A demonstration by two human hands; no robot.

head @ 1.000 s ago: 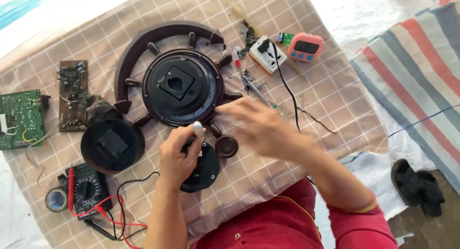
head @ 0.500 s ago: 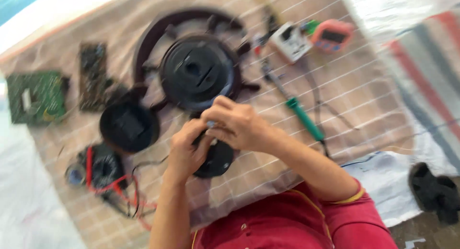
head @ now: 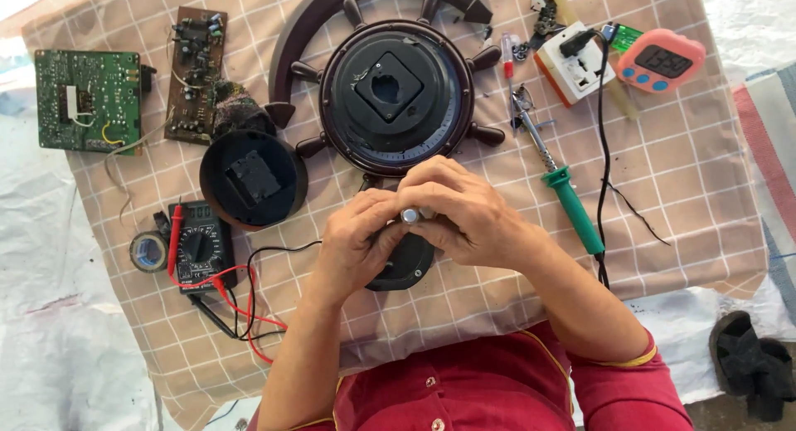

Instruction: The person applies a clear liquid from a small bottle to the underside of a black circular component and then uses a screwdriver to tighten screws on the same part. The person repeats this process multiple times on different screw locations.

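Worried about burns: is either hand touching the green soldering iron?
No. The soldering iron lies alone on the cloth, right of both hands.

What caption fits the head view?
Both hands, left hand and right hand, pinch a small silver part over a dark disc.

Left hand (head: 358, 242) and right hand (head: 456, 209) together at centre, fingers curled inward, fingertips touching, forearms bare.

Glossy dark brown plastic forms the ship-wheel clock case (head: 396, 99). The soldering iron (head: 560, 182) has a matt green plastic handle and bright metal shaft. The checked tablecloth (head: 688, 174) looks soft, matt woven fabric.
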